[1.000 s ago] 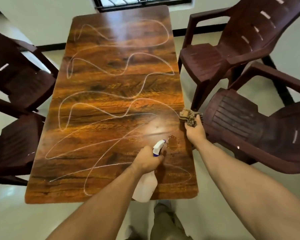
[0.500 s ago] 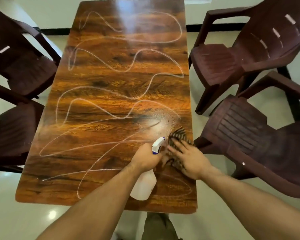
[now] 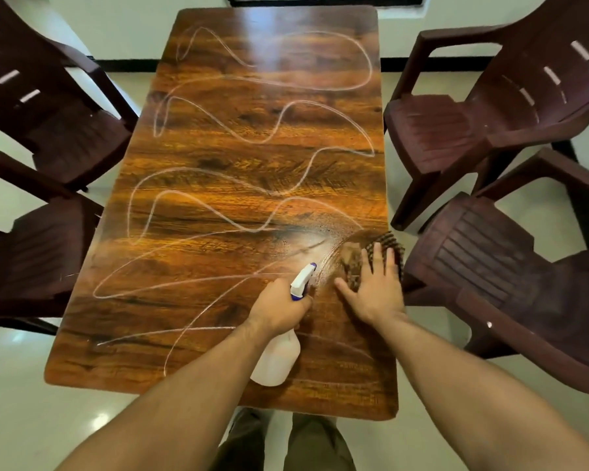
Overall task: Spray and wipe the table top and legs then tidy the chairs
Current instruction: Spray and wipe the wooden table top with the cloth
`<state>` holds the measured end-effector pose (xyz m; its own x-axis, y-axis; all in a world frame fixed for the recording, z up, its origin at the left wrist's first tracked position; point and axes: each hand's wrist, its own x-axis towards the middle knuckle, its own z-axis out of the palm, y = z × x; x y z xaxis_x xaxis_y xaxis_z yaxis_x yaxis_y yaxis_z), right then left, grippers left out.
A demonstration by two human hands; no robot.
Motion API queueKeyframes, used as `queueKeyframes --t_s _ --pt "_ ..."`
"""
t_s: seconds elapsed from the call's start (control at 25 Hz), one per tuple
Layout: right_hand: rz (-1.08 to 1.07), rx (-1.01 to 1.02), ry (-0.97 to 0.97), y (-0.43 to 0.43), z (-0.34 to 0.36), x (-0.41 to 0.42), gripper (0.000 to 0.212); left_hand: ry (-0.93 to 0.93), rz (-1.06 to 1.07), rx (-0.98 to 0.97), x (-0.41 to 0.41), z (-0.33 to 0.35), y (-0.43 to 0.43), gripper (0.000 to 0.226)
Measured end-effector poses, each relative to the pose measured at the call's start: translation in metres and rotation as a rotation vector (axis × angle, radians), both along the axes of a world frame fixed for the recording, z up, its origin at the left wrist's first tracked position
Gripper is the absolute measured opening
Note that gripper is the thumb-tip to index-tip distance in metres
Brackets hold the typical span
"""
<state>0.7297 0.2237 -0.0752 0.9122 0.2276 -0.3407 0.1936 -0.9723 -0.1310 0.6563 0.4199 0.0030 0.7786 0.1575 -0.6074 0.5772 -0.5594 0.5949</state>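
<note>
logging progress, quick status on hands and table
Left hand gripping spray bottle above the table top. Right hand flat on cloth, near right edge. White squiggles mostly unwiped. Nothing in the way.

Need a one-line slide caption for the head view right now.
Left hand grips the spray bottle while the right hand presses a cloth onto the chalk-scribbled table.
</note>
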Motion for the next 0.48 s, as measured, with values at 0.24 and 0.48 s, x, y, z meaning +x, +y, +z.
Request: queueKeyframes --t_s 0.24,0.48 --pt "0.183 0.125 0.074 -0.018 0.000 -0.069 0.066 0.028 -0.073 -0.010 -0.028 -0.005 0.006 0.014" --pt "0.312 0.121 0.061 -0.018 -0.001 -0.146 0.061 0.061 -0.286 -0.022 -0.066 -0.007 -0.002 0.014"
